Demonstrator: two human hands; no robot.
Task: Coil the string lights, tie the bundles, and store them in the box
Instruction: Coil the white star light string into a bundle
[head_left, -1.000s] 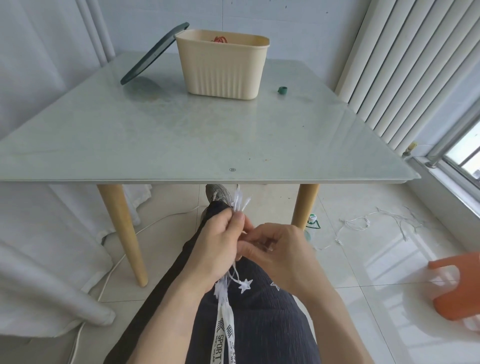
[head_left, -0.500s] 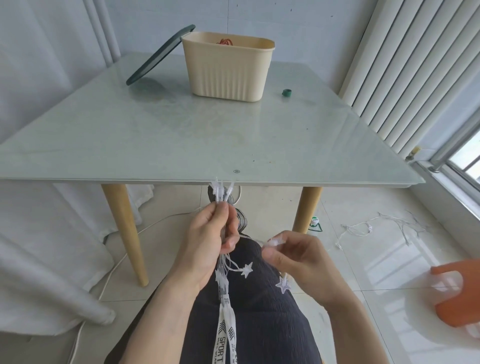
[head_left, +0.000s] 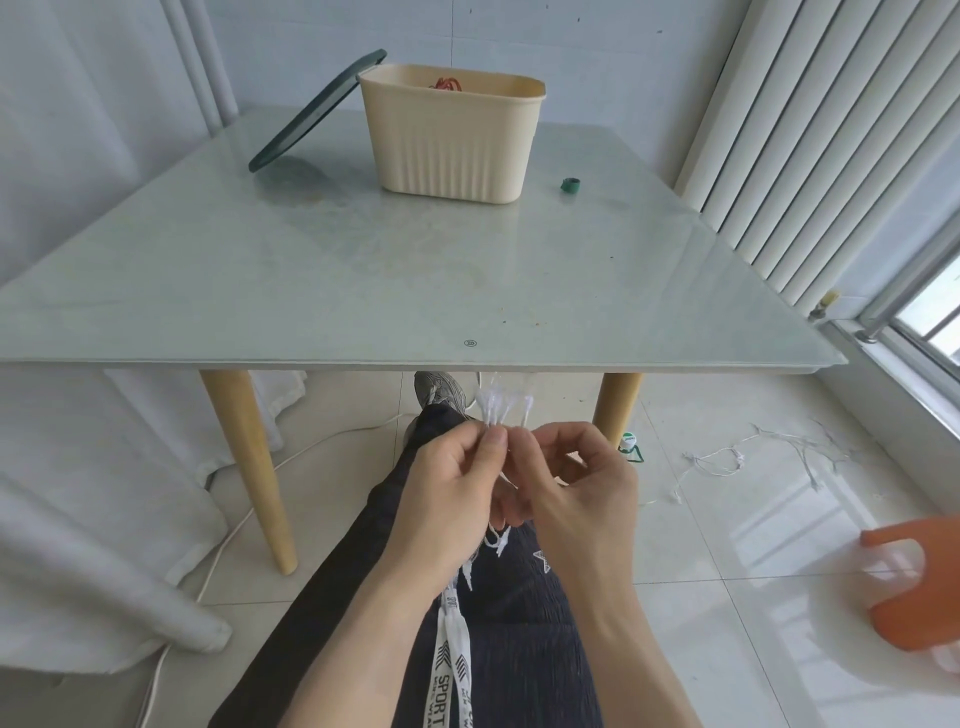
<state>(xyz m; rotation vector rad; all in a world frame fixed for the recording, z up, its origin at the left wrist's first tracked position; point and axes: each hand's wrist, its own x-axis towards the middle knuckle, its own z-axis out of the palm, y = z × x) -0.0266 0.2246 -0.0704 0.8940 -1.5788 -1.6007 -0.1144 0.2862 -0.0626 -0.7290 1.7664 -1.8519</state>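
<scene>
Since half a second ago the right hand (head_left: 582, 483) is back against the left hand (head_left: 452, 488), both meeting just below the near edge of the surface (head_left: 363, 270). Left hand is closing thumb and fingers on the string lights (head_left: 501, 410), a thin white wire bundle with small translucent tips fanning up above the fingers and loose loops hanging below the palms over dark ribbed trousers (head_left: 509, 623). Right hand is pinching the same bundle, fingers curled, touching the left fingertips. Surface is smooth pale-green glass on round wooden legs. Far on it, the box (head_left: 452, 140), a cream ribbed plastic tub with rounded corners, is sitting open with something red inside; a dark flat lid (head_left: 317, 111) is leaning tilted on its left side. More white wire (head_left: 748, 457) is lying on the glossy tile floor, right.
</scene>
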